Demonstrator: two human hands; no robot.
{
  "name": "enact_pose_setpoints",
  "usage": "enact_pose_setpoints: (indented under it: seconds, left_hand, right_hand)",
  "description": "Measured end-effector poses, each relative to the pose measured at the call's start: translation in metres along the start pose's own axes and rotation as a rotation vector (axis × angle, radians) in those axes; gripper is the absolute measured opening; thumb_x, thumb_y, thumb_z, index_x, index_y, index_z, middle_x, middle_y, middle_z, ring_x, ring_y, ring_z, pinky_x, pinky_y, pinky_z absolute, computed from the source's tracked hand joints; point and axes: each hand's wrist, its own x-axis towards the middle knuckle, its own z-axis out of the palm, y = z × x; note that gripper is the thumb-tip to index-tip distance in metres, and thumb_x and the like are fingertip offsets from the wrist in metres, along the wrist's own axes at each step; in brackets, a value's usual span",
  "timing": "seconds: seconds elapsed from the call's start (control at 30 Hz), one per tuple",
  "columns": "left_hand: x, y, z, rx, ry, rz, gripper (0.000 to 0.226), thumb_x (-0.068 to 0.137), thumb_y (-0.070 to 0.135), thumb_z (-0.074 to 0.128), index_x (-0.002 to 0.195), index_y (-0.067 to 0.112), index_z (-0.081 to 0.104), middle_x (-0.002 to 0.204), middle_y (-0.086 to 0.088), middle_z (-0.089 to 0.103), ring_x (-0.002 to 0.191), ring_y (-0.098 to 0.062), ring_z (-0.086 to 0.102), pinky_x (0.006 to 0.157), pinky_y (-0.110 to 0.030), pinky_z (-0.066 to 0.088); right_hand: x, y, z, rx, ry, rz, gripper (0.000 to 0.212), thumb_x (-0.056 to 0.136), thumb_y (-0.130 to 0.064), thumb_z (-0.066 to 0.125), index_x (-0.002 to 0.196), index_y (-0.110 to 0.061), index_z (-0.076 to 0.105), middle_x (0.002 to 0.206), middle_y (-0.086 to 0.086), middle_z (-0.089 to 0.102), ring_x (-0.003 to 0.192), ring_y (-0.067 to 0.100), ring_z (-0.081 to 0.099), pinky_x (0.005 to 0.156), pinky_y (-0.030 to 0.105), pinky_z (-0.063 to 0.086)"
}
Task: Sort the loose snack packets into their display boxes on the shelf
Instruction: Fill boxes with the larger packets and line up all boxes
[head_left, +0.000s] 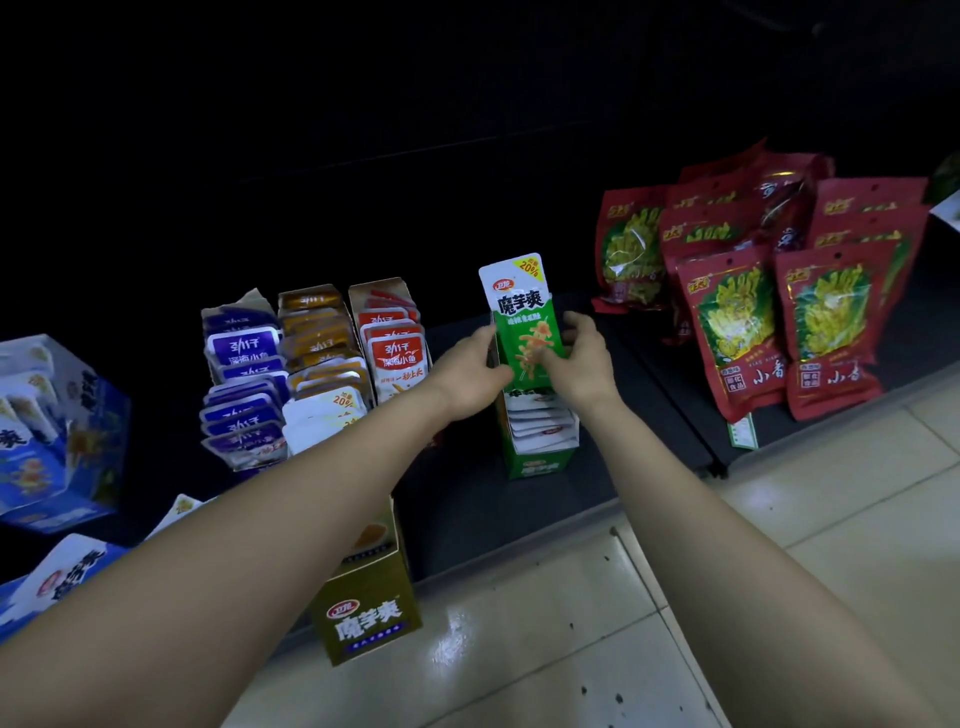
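at mid-frame both hands held a green packet (525, 322) upright over the green display box (540, 457); left hand (475, 371) and right hand (576, 364) pinched its sides; red bags (727, 322) stood right of it.

Dim, shelf back lost in black; glare on floor tiles (457, 639) (wide-angle bending at edges).

A low, dark shelf (457, 493) is running across the view, its back fading into deep shadow. Pale, glossy floor tiles (857, 493) are lying in front, catching a soft glare of light.
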Motion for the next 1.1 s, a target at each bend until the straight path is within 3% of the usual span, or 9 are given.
enact_pose_setpoints:
  seconds: [0.2, 0.33, 0.43, 0.53, 0.63, 0.73, 0.93, 1.0, 1.1]
  left_hand:
    - [-0.017, -0.007, -0.016, 0.027, 0.100, 0.050, 0.048, 0.099, 0.018, 0.051, 0.145, 0.015, 0.038, 0.141, -0.008, 0.047, 0.125, -0.025, 0.049, 0.100, -0.035, 0.044]
    - [-0.041, -0.019, -0.040, 0.008, 0.224, 0.129, 0.032, 0.098, 0.013, 0.051, 0.129, 0.014, 0.055, 0.124, -0.007, 0.060, 0.111, -0.025, 0.058, 0.093, -0.032, 0.048]
    - [-0.073, -0.035, -0.077, 0.036, 0.316, 0.183, 0.021, 0.092, 0.009, 0.054, 0.102, 0.022, 0.067, 0.101, -0.005, 0.070, 0.093, -0.025, 0.066, 0.086, -0.041, 0.053]
    - [-0.116, -0.058, -0.123, 0.122, 0.351, 0.162, 0.019, 0.086, 0.010, 0.055, 0.089, 0.025, 0.066, 0.090, -0.008, 0.072, 0.084, -0.023, 0.066, 0.082, -0.037, 0.053]
    - [-0.167, -0.096, -0.163, 0.248, 0.385, 0.092, 0.019, 0.086, 0.008, 0.056, 0.088, 0.024, 0.067, 0.081, -0.008, 0.070, 0.074, -0.024, 0.065, 0.074, -0.037, 0.052]
    - [-0.215, -0.142, -0.187, 0.258, 0.389, -0.001, 0.021, 0.090, 0.008, 0.053, 0.087, 0.025, 0.064, 0.074, -0.002, 0.067, 0.068, -0.019, 0.064, 0.072, -0.036, 0.054]
    - [-0.280, -0.242, -0.194, 0.268, 0.414, -0.264, 0.013, 0.091, 0.017, 0.057, 0.091, 0.025, 0.067, 0.082, 0.005, 0.066, 0.074, -0.013, 0.061, 0.064, -0.026, 0.045]
    - [-0.294, -0.274, -0.188, 0.361, 0.335, -0.344, 0.015, 0.090, 0.020, 0.060, 0.101, 0.025, 0.067, 0.101, -0.002, 0.067, 0.091, -0.019, 0.061, 0.075, -0.030, 0.047]
    - [-0.310, -0.313, -0.179, 0.597, 0.226, -0.424, 0.050, 0.084, 0.033, 0.068, 0.131, 0.028, 0.053, 0.134, -0.005, 0.047, 0.122, -0.026, 0.041, 0.097, -0.035, 0.039]
  right_hand:
    - [-0.024, -0.028, -0.008, -0.020, 0.135, -0.114, 0.057, 0.089, -0.014, 0.066, 0.140, -0.012, 0.040, 0.134, 0.010, 0.043, 0.122, 0.024, 0.046, 0.100, 0.039, 0.045]
    - [-0.054, -0.079, -0.003, 0.062, 0.141, -0.276, 0.036, 0.091, -0.008, 0.058, 0.126, -0.013, 0.054, 0.118, 0.003, 0.054, 0.099, 0.015, 0.057, 0.084, 0.029, 0.048]
    - [-0.085, -0.131, 0.015, 0.158, 0.005, -0.389, 0.024, 0.088, -0.003, 0.053, 0.106, -0.016, 0.063, 0.097, 0.008, 0.069, 0.083, 0.019, 0.065, 0.079, 0.032, 0.052]
    - [-0.123, -0.181, 0.049, 0.248, -0.195, -0.486, 0.026, 0.085, 0.004, 0.052, 0.091, -0.018, 0.064, 0.089, 0.019, 0.070, 0.073, 0.023, 0.065, 0.074, 0.036, 0.054]
    - [-0.159, -0.216, 0.100, 0.274, -0.396, -0.537, 0.028, 0.089, 0.005, 0.051, 0.086, -0.019, 0.063, 0.079, 0.011, 0.068, 0.064, 0.013, 0.061, 0.058, 0.021, 0.049]
    - [-0.191, -0.225, 0.158, 0.227, -0.557, -0.577, 0.023, 0.091, 0.008, 0.050, 0.090, -0.011, 0.062, 0.072, 0.006, 0.064, 0.053, 0.001, 0.055, 0.055, 0.014, 0.045]
    - [-0.231, -0.192, 0.251, -0.176, -0.785, -0.571, 0.014, 0.091, -0.006, 0.057, 0.094, -0.013, 0.068, 0.086, 0.006, 0.070, 0.075, 0.013, 0.063, 0.076, 0.032, 0.053]
    - [-0.234, -0.174, 0.269, -0.366, -0.847, -0.534, 0.015, 0.091, -0.012, 0.060, 0.103, -0.013, 0.068, 0.096, 0.003, 0.069, 0.088, 0.016, 0.064, 0.081, 0.031, 0.052]
    - [-0.239, -0.149, 0.289, -0.570, -0.940, -0.550, 0.040, 0.090, -0.019, 0.064, 0.130, -0.017, 0.055, 0.129, 0.005, 0.054, 0.115, 0.021, 0.054, 0.092, 0.028, 0.043]
